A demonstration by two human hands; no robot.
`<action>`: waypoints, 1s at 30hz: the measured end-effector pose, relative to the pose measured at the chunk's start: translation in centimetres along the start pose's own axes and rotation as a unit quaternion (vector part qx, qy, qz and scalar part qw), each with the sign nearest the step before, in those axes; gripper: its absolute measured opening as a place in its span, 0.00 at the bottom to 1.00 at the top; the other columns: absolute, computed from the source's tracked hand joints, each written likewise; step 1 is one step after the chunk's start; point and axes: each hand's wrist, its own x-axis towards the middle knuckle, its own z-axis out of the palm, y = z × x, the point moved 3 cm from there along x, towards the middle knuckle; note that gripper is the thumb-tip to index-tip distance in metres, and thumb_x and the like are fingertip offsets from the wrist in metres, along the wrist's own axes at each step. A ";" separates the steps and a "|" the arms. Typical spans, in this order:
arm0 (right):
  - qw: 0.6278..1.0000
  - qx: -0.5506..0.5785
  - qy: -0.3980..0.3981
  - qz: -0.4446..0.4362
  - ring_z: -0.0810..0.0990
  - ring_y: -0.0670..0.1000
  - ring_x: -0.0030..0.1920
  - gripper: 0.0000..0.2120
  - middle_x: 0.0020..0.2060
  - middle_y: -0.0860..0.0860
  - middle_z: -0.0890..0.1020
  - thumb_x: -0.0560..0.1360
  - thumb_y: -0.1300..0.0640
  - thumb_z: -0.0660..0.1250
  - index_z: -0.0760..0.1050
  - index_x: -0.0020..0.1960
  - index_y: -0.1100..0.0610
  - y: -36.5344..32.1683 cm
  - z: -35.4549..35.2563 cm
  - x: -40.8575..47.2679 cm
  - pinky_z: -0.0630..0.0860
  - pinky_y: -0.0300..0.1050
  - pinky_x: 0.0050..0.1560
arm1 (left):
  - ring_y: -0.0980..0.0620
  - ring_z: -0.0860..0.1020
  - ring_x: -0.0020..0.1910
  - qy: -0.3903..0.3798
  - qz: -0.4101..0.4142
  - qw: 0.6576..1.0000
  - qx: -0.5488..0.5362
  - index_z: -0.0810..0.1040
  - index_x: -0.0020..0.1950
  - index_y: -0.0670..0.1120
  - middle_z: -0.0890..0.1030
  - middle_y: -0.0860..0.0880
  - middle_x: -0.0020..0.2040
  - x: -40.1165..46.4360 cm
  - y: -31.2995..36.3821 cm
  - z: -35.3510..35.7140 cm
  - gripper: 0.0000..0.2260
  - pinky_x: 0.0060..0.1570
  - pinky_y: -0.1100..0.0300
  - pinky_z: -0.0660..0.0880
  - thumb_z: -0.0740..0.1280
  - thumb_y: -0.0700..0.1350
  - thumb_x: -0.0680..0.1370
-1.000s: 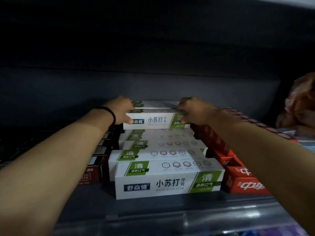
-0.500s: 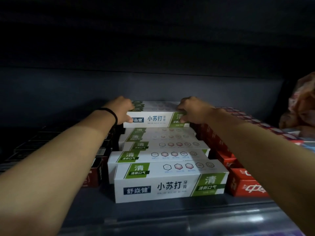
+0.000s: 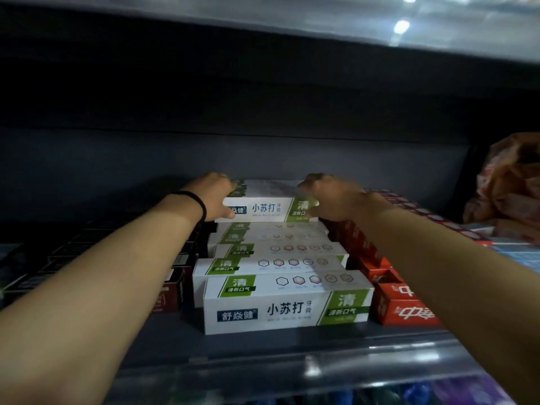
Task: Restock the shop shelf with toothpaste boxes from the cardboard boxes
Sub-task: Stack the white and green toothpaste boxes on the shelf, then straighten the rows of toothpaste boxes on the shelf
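A white-and-green toothpaste box point(image 3: 264, 210) sits at the back of the row, on top of other boxes. My left hand point(image 3: 214, 197) grips its left end, thumb on the front face. My right hand point(image 3: 328, 198) grips its right end. In front of it, a row of several matching white-and-green boxes point(image 3: 285, 305) runs toward the shelf's front edge point(image 3: 263, 372). The far ends of the held box are hidden by my hands.
Red toothpaste boxes point(image 3: 406, 308) line the right side of the row, dark boxes point(image 3: 172, 290) the left. A crumpled orange bag point(image 3: 508, 185) lies at the far right. The upper shelf point(image 3: 350, 24) hangs low overhead.
Both hands still hold the rear top box in nearly the same place. The view has tilted up slightly, showing the upper shelf.
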 end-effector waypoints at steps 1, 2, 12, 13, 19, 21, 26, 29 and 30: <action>1.000 -0.003 0.004 -0.001 0.74 0.53 0.58 0.25 0.62 0.53 0.73 0.75 0.49 0.68 0.68 0.69 0.53 -0.4 -0.5 -0.7 0.74 0.48 0.58 | 0.45 0.73 0.61 0.001 0.004 1.000 -0.003 0.72 0.67 0.42 0.74 0.43 0.63 -0.7 0.4 -0.5 0.26 0.60 0.51 0.72 0.72 0.52 0.73; 1.000 -0.009 0.009 -0.003 0.74 0.54 0.60 0.27 0.64 0.53 0.73 0.75 0.49 0.68 0.66 0.71 0.53 -0.9 -1.1 -1.4 0.73 0.48 0.58 | 0.45 0.73 0.61 -0.001 0.007 1.000 -0.007 0.72 0.67 0.43 0.73 0.43 0.64 -1.5 0.9 -1.0 0.26 0.60 0.51 0.72 0.72 0.52 0.73; 0.999 -0.027 0.021 -0.039 0.71 0.54 0.66 0.32 0.70 0.52 0.68 0.75 0.46 0.68 0.62 0.75 0.53 -6.6 -6.0 -12.0 0.72 0.50 0.61 | 0.47 0.75 0.54 -0.012 0.051 0.999 -0.008 0.76 0.60 0.50 0.76 0.48 0.57 -14.0 5.9 -5.8 0.21 0.51 0.50 0.76 0.72 0.57 0.70; 0.998 -0.025 0.024 -0.043 0.71 0.55 0.66 0.32 0.70 0.52 0.68 0.74 0.45 0.68 0.62 0.74 0.53 -7.2 -6.3 -13.3 0.73 0.50 0.60 | 0.47 0.75 0.53 -0.016 0.056 0.998 -0.013 0.75 0.60 0.49 0.76 0.48 0.57 -15.6 6.6 -5.9 0.21 0.51 0.50 0.76 0.72 0.57 0.71; 0.998 -0.009 0.031 -0.061 0.70 0.56 0.66 0.32 0.69 0.53 0.69 0.75 0.46 0.67 0.63 0.74 0.55 -10.9 -5.5 -22.0 0.74 0.53 0.57 | 0.45 0.71 0.63 -0.029 0.098 0.994 -0.026 0.72 0.68 0.43 0.73 0.45 0.65 -24.1 11.4 -5.1 0.28 0.60 0.49 0.72 0.71 0.56 0.73; 0.997 0.006 0.036 -0.074 0.72 0.57 0.64 0.30 0.67 0.54 0.71 0.75 0.47 0.67 0.64 0.72 0.56 -12.5 -4.4 -25.2 0.75 0.54 0.55 | 0.45 0.69 0.66 -0.044 0.114 0.992 -0.040 0.69 0.71 0.44 0.71 0.45 0.68 -26.7 13.2 -3.9 0.30 0.62 0.49 0.70 0.70 0.56 0.73; 0.994 0.037 0.001 -0.100 0.73 0.56 0.63 0.29 0.66 0.54 0.73 0.74 0.48 0.69 0.67 0.71 0.56 -16.1 0.9 -32.2 0.75 0.53 0.57 | 0.47 0.71 0.63 -0.089 0.159 0.980 -0.077 0.71 0.68 0.46 0.74 0.47 0.65 -32.6 16.8 2.3 0.27 0.61 0.50 0.71 0.71 0.55 0.72; 0.993 0.057 -0.045 -0.093 0.71 0.56 0.65 0.29 0.66 0.53 0.71 0.74 0.48 0.68 0.66 0.72 0.57 -17.1 4.8 -35.0 0.74 0.54 0.57 | 0.47 0.70 0.65 -0.144 0.178 0.970 -0.081 0.71 0.68 0.46 0.73 0.47 0.66 -35.2 18.7 7.1 0.28 0.63 0.52 0.69 0.71 0.55 0.72; 0.992 0.066 -0.059 -0.087 0.71 0.55 0.65 0.29 0.67 0.53 0.71 0.75 0.48 0.68 0.65 0.72 0.57 -17.4 6.2 -35.7 0.74 0.53 0.58 | 0.47 0.70 0.65 -0.164 0.182 0.966 -0.083 0.70 0.69 0.46 0.72 0.47 0.66 -35.9 19.3 8.7 0.28 0.64 0.53 0.68 0.71 0.54 0.72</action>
